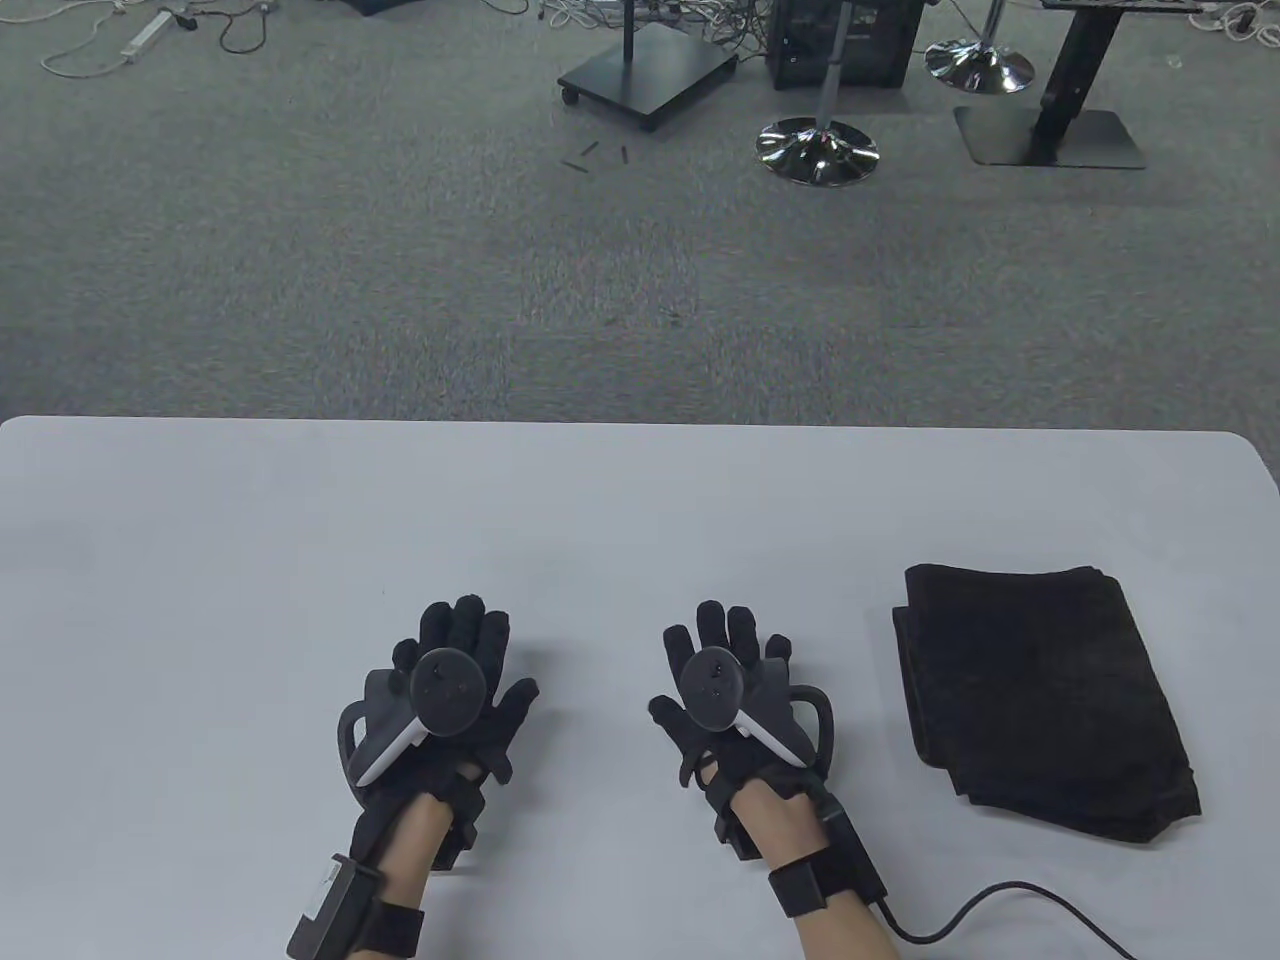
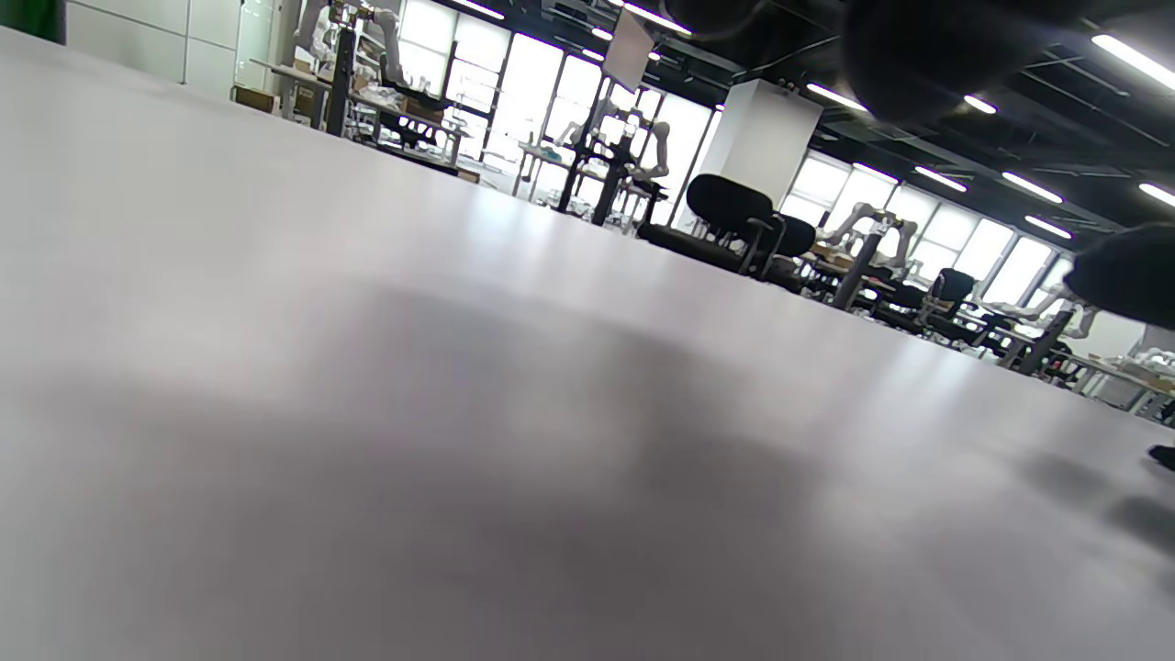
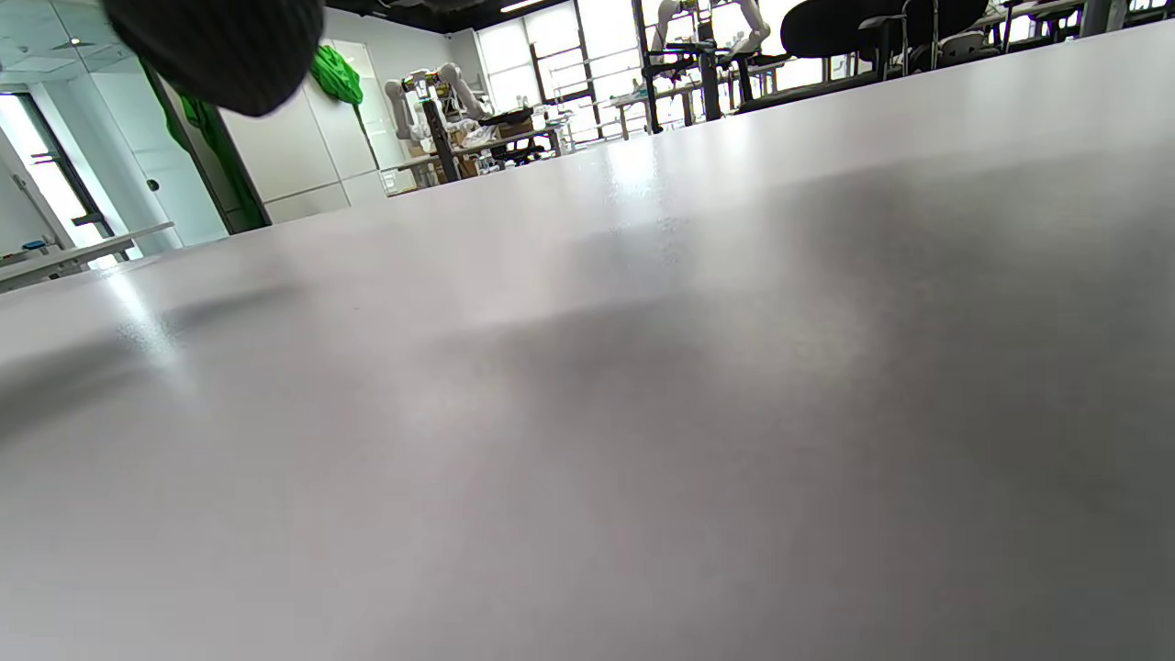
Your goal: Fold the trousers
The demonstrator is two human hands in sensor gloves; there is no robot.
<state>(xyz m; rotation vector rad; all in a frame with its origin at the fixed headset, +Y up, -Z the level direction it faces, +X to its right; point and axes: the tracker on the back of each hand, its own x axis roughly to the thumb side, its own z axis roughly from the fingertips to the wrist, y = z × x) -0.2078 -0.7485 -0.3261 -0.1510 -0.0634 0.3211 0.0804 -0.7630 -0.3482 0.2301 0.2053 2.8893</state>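
Black fabric, the trousers [image 1: 1045, 700], lies folded into a thick rectangular packet on the right part of the white tabletop [image 1: 640, 500], a little turned against the table edge. We see our left hand [image 1: 455, 690] and our right hand [image 1: 730, 690] side by side on the near middle of the tabletop, both palm down with the fingers spread and holding nothing. The right hand is near the trousers but apart from them, and the left hand is well apart. A grey tracker [image 1: 400, 715] sits on the back of the left hand. In the wrist views we see only bare tabletop [image 2: 459, 413] and some dark fingertips [image 3: 220, 46] at the top edge.
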